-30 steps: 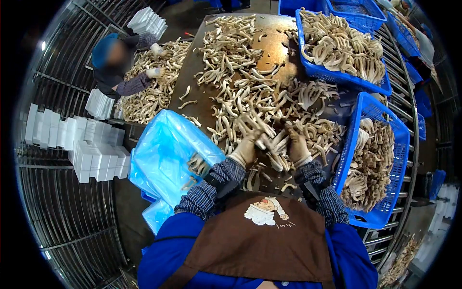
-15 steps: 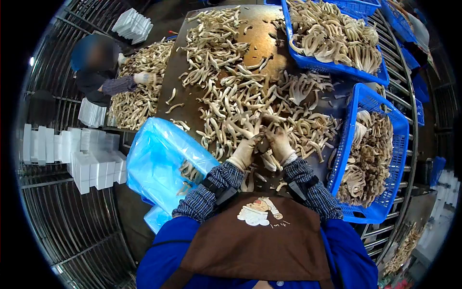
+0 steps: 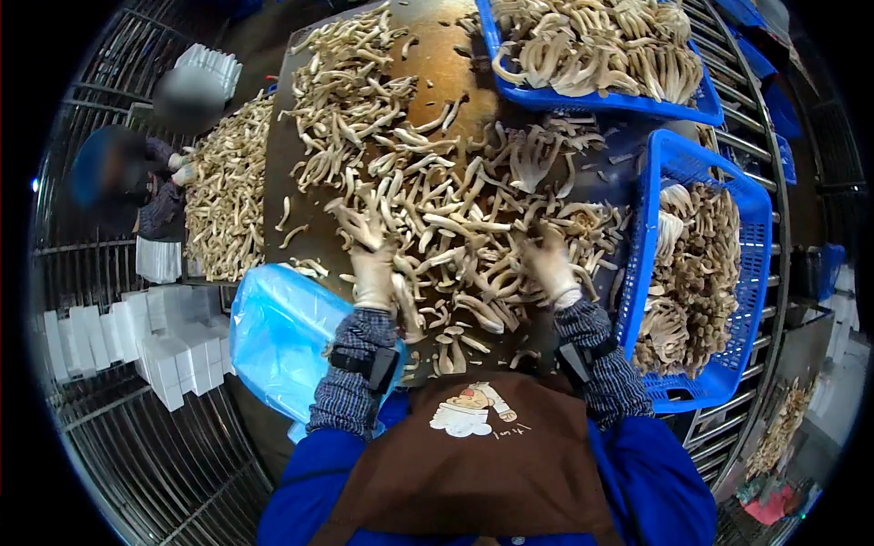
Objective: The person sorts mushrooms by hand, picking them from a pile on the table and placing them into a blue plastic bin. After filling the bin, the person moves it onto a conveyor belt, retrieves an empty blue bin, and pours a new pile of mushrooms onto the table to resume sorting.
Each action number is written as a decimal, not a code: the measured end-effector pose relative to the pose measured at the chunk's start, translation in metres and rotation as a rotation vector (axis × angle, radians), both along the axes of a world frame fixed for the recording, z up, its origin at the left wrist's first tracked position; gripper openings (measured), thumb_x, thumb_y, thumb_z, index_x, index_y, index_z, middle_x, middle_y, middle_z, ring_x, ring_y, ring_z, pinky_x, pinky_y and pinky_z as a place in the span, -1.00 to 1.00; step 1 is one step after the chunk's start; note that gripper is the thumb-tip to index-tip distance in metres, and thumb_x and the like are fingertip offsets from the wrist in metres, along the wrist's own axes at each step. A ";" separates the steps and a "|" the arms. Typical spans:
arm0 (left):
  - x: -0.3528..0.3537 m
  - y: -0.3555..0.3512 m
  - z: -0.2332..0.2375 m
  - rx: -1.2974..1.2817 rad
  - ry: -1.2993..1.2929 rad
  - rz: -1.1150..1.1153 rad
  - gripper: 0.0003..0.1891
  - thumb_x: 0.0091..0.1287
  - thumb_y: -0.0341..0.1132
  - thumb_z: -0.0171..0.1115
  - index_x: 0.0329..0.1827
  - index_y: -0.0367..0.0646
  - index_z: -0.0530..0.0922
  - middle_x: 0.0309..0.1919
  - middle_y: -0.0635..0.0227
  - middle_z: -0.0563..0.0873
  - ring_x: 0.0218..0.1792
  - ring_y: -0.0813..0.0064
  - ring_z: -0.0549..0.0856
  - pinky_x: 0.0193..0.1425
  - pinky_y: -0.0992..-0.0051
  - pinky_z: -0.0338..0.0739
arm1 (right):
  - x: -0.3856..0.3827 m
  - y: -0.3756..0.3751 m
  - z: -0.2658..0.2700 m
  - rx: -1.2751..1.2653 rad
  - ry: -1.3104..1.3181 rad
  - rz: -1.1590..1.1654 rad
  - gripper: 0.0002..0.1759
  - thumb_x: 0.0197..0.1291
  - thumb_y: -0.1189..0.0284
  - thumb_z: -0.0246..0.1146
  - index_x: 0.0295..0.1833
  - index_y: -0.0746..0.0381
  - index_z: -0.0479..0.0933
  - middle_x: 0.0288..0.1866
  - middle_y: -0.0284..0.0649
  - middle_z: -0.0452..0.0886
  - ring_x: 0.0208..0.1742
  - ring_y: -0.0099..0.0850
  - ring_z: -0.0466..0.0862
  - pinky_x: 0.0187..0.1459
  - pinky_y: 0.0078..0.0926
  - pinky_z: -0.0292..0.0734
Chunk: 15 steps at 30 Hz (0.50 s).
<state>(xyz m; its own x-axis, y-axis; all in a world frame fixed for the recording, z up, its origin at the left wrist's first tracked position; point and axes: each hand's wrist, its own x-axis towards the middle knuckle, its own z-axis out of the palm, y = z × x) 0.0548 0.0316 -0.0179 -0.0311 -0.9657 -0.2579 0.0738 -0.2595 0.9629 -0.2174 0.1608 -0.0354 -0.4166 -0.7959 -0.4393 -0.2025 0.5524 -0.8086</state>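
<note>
Long pale mushrooms [image 3: 455, 223] lie in a loose heap over the metal table in front of me. My left hand [image 3: 371, 273], in a dirty off-white glove, is at the heap's left side, its fingers closed around mushrooms whose pale stems stick out past them. On the right side of the heap, my right hand [image 3: 553, 271] reaches in among the mushrooms. Its dark fingertips are smeared by motion, so what they grip does not show. A wider mushroom cluster [image 3: 533, 155] lies beyond the right hand. Trimmed short pieces [image 3: 451, 350] sit near the table's front edge.
A blue basket [image 3: 648, 227] of clustered mushrooms stands at right, another blue basket [image 3: 601, 102] behind it. At left is a container lined with blue plastic film [image 3: 282, 337]. A co-worker [image 3: 118, 177] handles another mushroom pile [image 3: 228, 196]. White boxes [image 3: 177, 346] are stacked left.
My hands have moved apart from the middle of the heap, the left one leftward and forward, the right one slightly right. The view has shifted a little. The co-worker's hands have moved too.
</note>
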 end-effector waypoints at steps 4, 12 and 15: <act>0.015 -0.036 -0.008 -0.250 -0.894 -0.127 0.01 0.08 -0.20 0.46 0.46 -0.38 -0.02 0.37 -0.20 0.21 0.39 0.01 0.23 0.45 0.24 0.15 | -0.072 0.017 -0.048 0.239 0.788 -0.181 -0.21 0.19 0.05 0.21 0.41 0.28 0.21 0.35 0.07 0.34 0.30 -0.02 0.40 0.24 -0.14 0.35; -0.099 0.029 -0.022 0.468 0.241 -0.585 -0.38 0.39 0.02 0.11 0.35 -0.24 0.31 0.08 0.22 0.59 0.06 0.33 0.59 0.19 0.34 0.50 | -0.026 0.024 -0.002 -0.076 0.317 -0.411 -0.50 0.12 0.30 0.35 0.15 0.29 0.49 0.00 0.06 0.62 0.06 -0.12 0.60 0.12 -0.28 0.47; -0.123 0.067 -0.035 0.716 0.724 -0.586 -0.34 0.40 0.21 -0.06 0.32 -0.15 0.36 0.13 0.24 0.57 0.09 0.35 0.57 0.19 0.28 0.48 | -0.002 0.035 0.002 -0.321 0.069 -0.010 -0.59 0.15 0.32 0.34 0.06 0.31 0.55 0.04 0.02 0.62 0.12 -0.15 0.58 0.15 -0.27 0.46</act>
<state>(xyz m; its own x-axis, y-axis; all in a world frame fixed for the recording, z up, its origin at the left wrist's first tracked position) -0.0681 0.0982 -0.0530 -0.7848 -0.3970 -0.4759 0.2337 -0.9008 0.3660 -0.2193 0.1962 -0.0332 -0.4454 -0.8847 -0.1374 -0.2590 0.2742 -0.9262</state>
